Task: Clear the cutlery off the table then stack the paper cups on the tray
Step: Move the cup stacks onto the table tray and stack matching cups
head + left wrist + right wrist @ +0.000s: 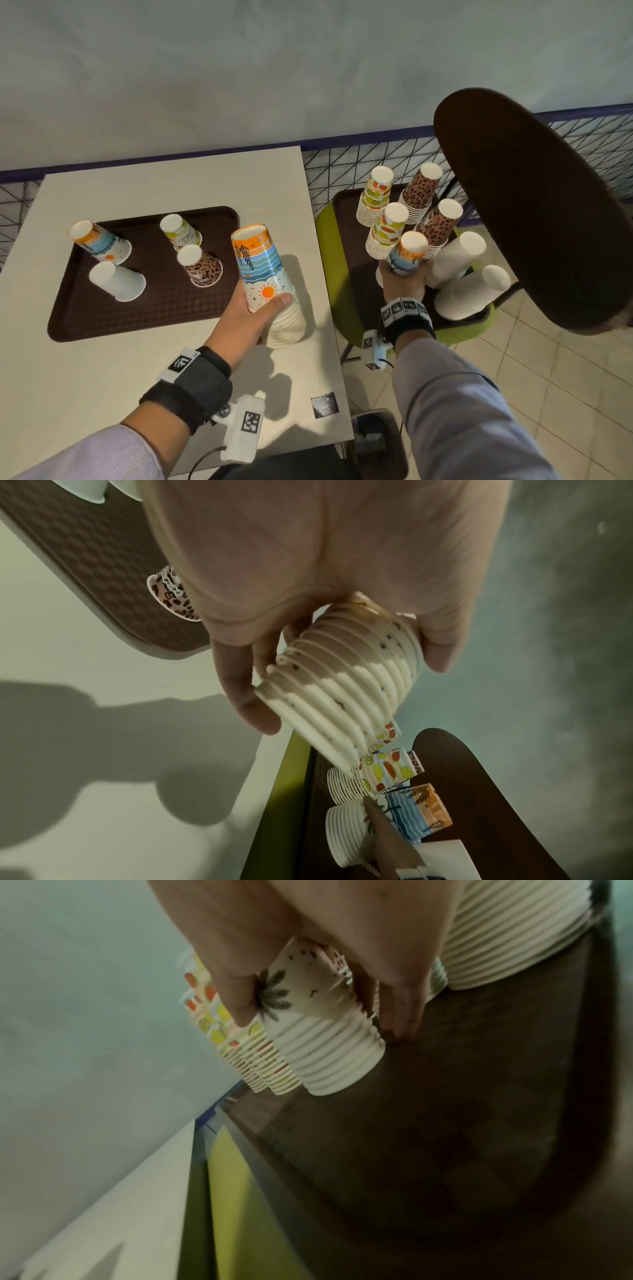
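Note:
My left hand (253,305) grips a tall stack of upside-down beach-print paper cups (265,274) over the table's right side; its ribbed rims (342,685) show between thumb and fingers. A brown tray (102,318) on the table holds several upside-down cups: a beach-print one (99,241), a white one (116,281), a lime one (180,231) and a leopard one (200,265). My right hand (402,279) grips a second beach-print stack (409,253) on another brown tray (346,219) lying on a green chair; in the right wrist view the stack (329,1042) touches that tray. No cutlery is visible.
The chair tray also carries fruit-print stacks (375,197), leopard stacks (419,188) and white stacks (457,257). A dark chair back (534,205) looms at the right. A wire fence (359,161) runs behind. The tiled floor (565,394) lies lower right.

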{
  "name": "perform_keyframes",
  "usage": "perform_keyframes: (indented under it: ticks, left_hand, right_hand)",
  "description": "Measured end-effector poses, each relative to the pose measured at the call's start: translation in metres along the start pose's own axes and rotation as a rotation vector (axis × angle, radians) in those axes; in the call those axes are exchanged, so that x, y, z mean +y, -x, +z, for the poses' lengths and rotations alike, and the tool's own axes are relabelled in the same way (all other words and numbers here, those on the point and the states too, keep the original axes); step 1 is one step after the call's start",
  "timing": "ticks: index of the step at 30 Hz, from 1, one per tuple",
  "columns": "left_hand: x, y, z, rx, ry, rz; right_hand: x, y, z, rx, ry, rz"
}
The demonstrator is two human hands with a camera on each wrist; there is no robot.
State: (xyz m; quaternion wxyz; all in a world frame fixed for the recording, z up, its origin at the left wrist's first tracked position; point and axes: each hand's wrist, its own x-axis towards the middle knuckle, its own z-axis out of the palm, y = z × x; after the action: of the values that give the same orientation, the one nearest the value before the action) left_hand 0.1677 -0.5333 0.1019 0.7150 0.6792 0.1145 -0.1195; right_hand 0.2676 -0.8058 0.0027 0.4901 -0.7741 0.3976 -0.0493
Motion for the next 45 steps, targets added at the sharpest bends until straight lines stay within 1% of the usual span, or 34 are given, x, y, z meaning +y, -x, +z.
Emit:
perform_keyframes:
  ticks: [2, 6, 8, 11, 14, 16, 18, 21, 23, 29, 33, 34, 41, 43, 45]
  left_hand:
    - [-0.002, 0.002, -0.002, 0.018, 0.002, -0.010]
    - [-0.006, 0.006, -0.007, 0.056, 0.016, -0.025]
    - [-0.009, 0.007, -0.010, 0.073, 0.016, -0.046]
    - [-0.016, 0.008, -0.016, 0.108, 0.037, -0.071]
    - [-0.020, 0.010, -0.023, 0.136, 0.042, -0.103]
    - [-0.020, 0.013, -0.029, 0.137, 0.035, -0.115]
    - [-0.021, 0.016, -0.035, 0.138, 0.030, -0.119]
    - [-0.021, 0.023, -0.045, 0.142, 0.010, -0.112]
    - [-0.018, 0.028, -0.052, 0.166, 0.006, -0.110]
    - [-0.004, 0.047, -0.080, 0.290, 0.028, -0.067]
    - [0.006, 0.063, -0.105, 0.380, 0.060, -0.016]
    - [0.008, 0.067, -0.113, 0.398, 0.063, -0.006]
    - [0.014, 0.091, -0.177, 0.516, 0.110, 0.021]
    - [0.014, 0.097, -0.198, 0.535, 0.133, 0.032]
    - [0.016, 0.102, -0.219, 0.547, 0.150, 0.035]
  right_hand:
    - [0.004, 0.004, -0.002, -0.010, 0.032, -0.033]
    - [0.003, 0.009, -0.011, -0.105, 0.147, -0.077]
    - [0.001, 0.010, -0.015, -0.130, 0.178, -0.100]
    - [-0.002, 0.019, -0.025, -0.107, 0.161, -0.116]
    - [-0.004, 0.034, -0.031, -0.069, 0.095, -0.190]
    - [-0.001, 0.044, -0.029, -0.084, 0.026, -0.247]
    - [0.001, 0.056, -0.026, -0.170, -0.063, -0.278]
    - [-0.008, 0.079, -0.019, -0.402, -0.219, -0.251]
    - [-0.017, 0.096, -0.010, -0.546, -0.311, -0.206]
    - [-0.044, 0.136, 0.021, -0.865, -0.532, -0.031]
    - [-0.071, 0.165, 0.047, -0.986, -0.590, 0.190]
    - [-0.077, 0.173, 0.055, -1.008, -0.579, 0.219]
    - [-0.119, 0.229, 0.111, -1.232, -0.641, 0.337]
    - [-0.130, 0.245, 0.130, -1.290, -0.644, 0.326]
    - [-0.143, 0.265, 0.151, -1.318, -0.654, 0.275]
